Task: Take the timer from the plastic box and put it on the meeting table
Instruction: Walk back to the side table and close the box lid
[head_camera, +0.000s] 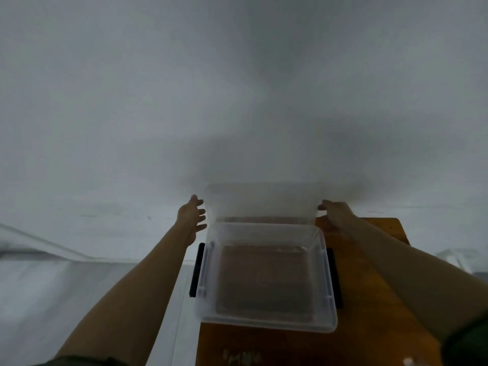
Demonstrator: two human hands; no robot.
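A clear plastic box (266,276) with black side latches sits open on a wooden surface (375,299). Through its floor I see only the wood; no timer shows anywhere in view. The translucent lid (261,202) stands upright behind the box, against the white wall. My left hand (191,216) is at the lid's left edge, fingers spread, with a thin gap to it. At the lid's right edge, my right hand (334,213) touches with a fingertip; its other fingers are hidden.
A white wall (237,88) fills the upper view right behind the box. White cloth or sheeting (66,273) lies lower to the left of the wooden surface. A pale scuff (243,357) marks the wood near its front edge.
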